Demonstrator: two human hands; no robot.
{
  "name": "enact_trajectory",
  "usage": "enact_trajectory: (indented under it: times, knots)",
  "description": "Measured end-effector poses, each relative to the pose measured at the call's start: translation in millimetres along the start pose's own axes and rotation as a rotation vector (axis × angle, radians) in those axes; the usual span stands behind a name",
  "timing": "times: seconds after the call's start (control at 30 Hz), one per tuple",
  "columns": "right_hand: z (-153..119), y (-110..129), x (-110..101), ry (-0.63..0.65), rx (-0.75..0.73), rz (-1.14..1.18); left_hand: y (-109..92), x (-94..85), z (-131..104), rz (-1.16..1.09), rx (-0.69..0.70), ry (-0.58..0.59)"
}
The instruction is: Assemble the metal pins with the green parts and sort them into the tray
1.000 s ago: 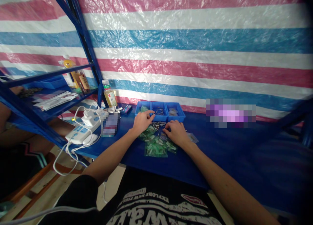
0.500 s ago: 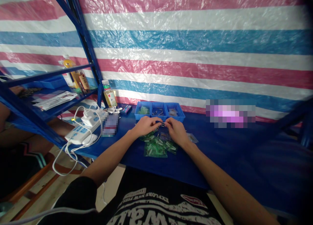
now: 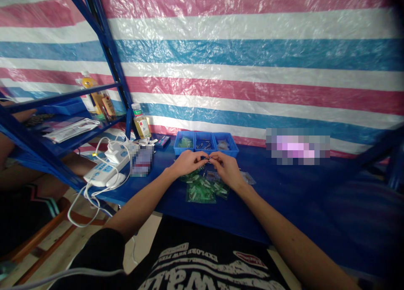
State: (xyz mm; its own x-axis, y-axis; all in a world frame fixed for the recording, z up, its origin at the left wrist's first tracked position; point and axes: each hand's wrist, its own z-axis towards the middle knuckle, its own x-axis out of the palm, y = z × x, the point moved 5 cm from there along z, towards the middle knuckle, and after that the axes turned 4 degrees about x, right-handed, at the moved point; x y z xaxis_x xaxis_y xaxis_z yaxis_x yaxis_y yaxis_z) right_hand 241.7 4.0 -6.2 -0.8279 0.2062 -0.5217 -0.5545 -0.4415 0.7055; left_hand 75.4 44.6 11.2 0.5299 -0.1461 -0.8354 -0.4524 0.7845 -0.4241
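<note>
My left hand (image 3: 187,162) and my right hand (image 3: 226,167) meet above the blue table, thumbs and fingertips pinched close together. A few slim dark pieces (image 3: 203,166) with shiny ends stick out below the left fingers; they are too small to name. What the right fingertips pinch is mostly hidden. Below the hands lies a pile of small green plastic packets (image 3: 202,190) with pale strips in them. Just beyond stands a blue three-part tray (image 3: 184,152): pale green pieces at left, slim dark pieces in the middle, clear bits at right.
Clear packets (image 3: 248,177) lie by my right wrist. To the left are a blurred-out phone-like object (image 3: 142,160), a white power strip (image 3: 100,170) with cables and a bottle (image 3: 141,123). A blue shelf frame (image 3: 110,54) rises there; another person's arm and leg show beyond it.
My right fingertips have shifted slightly left and up, closer against the left fingertips. The left hand has barely moved, and the tray and packets stay as they were.
</note>
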Motion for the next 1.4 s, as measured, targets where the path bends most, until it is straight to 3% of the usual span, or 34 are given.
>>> enact_trajectory:
  times: [0.3,0.5,0.73,1.2,1.4]
  knots:
    - [0.5,11.3,-8.0,-0.043,-0.036,0.147,-2.9,-0.4,-1.4,0.004,0.015,0.011]
    - [2.3,-3.7,-1.7,0.001,0.131,0.366,-2.4,-0.5,-1.6,0.005,0.023,-0.001]
    - [2.2,-4.9,-1.4,-0.018,0.147,0.448,-5.8,-2.3,-2.3,-0.004,0.038,-0.007]
    - [-0.8,4.3,-2.9,-0.032,-0.078,-0.059,-5.8,-1.6,-2.7,-0.012,0.057,-0.024]
    - [-3.4,10.1,-2.0,-0.011,-0.127,-0.154,-7.9,-2.0,-3.0,0.001,0.072,-0.014]
